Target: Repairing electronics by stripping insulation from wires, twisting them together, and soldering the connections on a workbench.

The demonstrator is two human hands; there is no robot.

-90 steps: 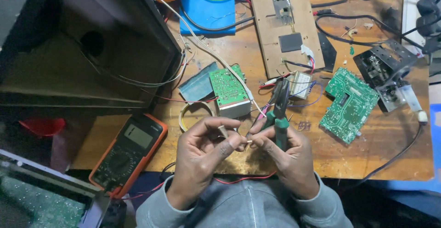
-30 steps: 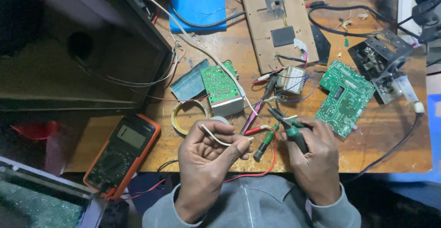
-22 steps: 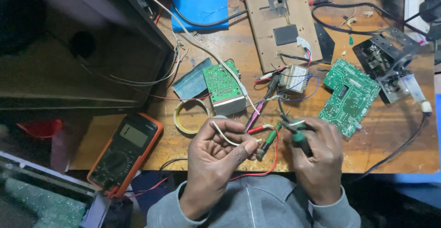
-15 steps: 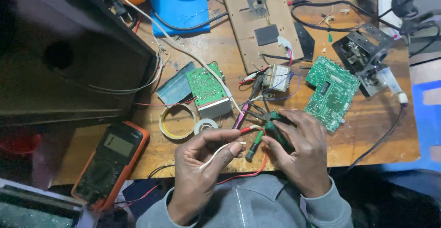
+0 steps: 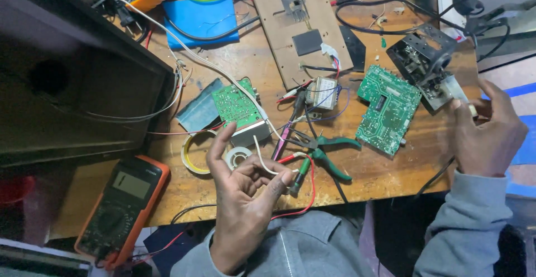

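1. The wire (image 5: pixel 261 160) pinched in the left hand (image 5: pixel 243 199) is off-white — pale against the brown wooden table (image 5: pixel 391 171).
2. Just right of that grip lie pliers (image 5: pixel 326 151) with dark green handles, and a red lead (image 5: pixel 310 190) loops beneath them.
3. Above the grip sits a small circuit board (image 5: pixel 234 103), green with fine pale dots.
4. Left of the grip is a tape roll (image 5: pixel 192 154), yellowish, and farther left a meter (image 5: pixel 123 210), black with an orange rim and grey screen.
5. Near the right hand (image 5: pixel 486 137) lies a larger circuit board (image 5: pixel 388 108), green with white markings.
6. Both sleeves (image 5: pixel 463 221) are grey — plain, no pattern.
7. Far above the grip, a blue sheet (image 5: pixel 204 21).
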